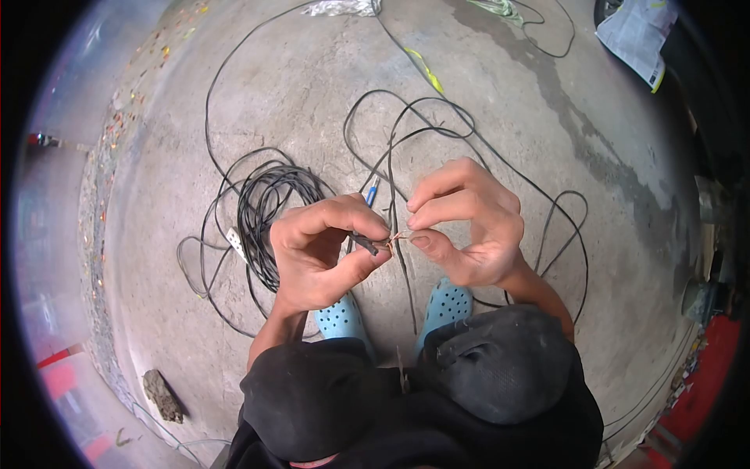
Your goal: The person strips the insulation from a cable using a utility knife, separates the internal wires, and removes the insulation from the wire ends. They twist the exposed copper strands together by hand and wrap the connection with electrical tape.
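Note:
My left hand (324, 254) pinches a short black cable end (364, 244) between thumb and forefinger. Thin bare copper strands (397, 236) stick out of it to the right. At their tips, my right hand (473, 223) closes thumb and forefinger around the strands, its other fingers curled loosely above. Behind the hands, a length of black cable (402, 273) runs along the floor between my feet. A small blue tool (372, 191) lies just beyond my left fingertips; its kind is partly hidden.
A large coil of black cable (269, 195) lies on the concrete left of my hands, with a white socket strip (236, 244) beside it. Loose cable loops (437, 129) spread ahead. Blue clogs (341, 319) are on my feet. A stone (162, 396) lies at lower left.

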A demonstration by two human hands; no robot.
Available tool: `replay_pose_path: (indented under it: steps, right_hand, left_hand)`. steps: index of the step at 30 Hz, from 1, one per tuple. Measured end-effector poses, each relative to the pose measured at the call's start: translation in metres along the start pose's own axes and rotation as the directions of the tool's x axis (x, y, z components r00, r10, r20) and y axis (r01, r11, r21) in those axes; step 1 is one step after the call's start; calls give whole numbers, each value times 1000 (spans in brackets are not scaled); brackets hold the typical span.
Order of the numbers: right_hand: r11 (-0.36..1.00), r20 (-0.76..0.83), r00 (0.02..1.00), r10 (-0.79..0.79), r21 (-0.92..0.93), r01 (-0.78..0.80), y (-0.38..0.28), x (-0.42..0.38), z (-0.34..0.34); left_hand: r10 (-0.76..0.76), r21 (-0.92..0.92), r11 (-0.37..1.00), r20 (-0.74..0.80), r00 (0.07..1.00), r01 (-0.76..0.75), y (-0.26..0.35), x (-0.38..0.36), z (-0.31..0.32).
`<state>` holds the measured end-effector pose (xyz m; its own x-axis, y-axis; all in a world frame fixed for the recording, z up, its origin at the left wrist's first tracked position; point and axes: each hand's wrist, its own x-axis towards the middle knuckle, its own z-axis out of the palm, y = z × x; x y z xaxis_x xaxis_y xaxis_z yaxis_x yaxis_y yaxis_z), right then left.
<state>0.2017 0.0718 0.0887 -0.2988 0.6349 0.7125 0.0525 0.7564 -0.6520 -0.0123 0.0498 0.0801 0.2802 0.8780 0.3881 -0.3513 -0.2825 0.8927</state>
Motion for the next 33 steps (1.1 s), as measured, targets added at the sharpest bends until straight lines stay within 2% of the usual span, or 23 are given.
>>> replay_pose_path:
  steps: [1,4,16,19,22,25,28,31,33]
  right_hand:
    - [989,-13,994,-112,-97,110,3,-2,1]
    - [966,-59,976,-208,-170,196,6,-9,6]
    - [931,-100,956,-275,-277,239,2,-12,15]
    - [929,-71,949,-308,-237,284,3,-11,14]
    - [946,-51,970,-238,-240,220,-4,-12,15]
    - [980,-152,977,-147,-159,123,-4,-14,26]
    - [999,-179,984,20,39,-13,-3,-13,30]
    - [992,-156,987,-21,116,39,4,-17,32]
    - [995,-189,981,-47,77,63,0,-13,34]
  left_hand:
    - [-11,-23,1000,-1,1000,11,0,0,0]
    - [-37,-82,996,0,999,37,-3,-1,-1]
    - [-76,-169,983,-14,997,73,-1,-2,2]
    - [-81,-185,980,-22,996,76,-3,-3,2]
    - [-80,-187,980,-50,996,70,-4,-5,3]
    - [-57,-186,982,-70,996,43,-5,-6,4]
    - [-23,-179,984,-87,996,8,-7,-6,4]
    - [-2,-180,984,-98,995,-15,-9,-7,4]
    - [0,-186,982,-101,995,-19,-9,-8,5]
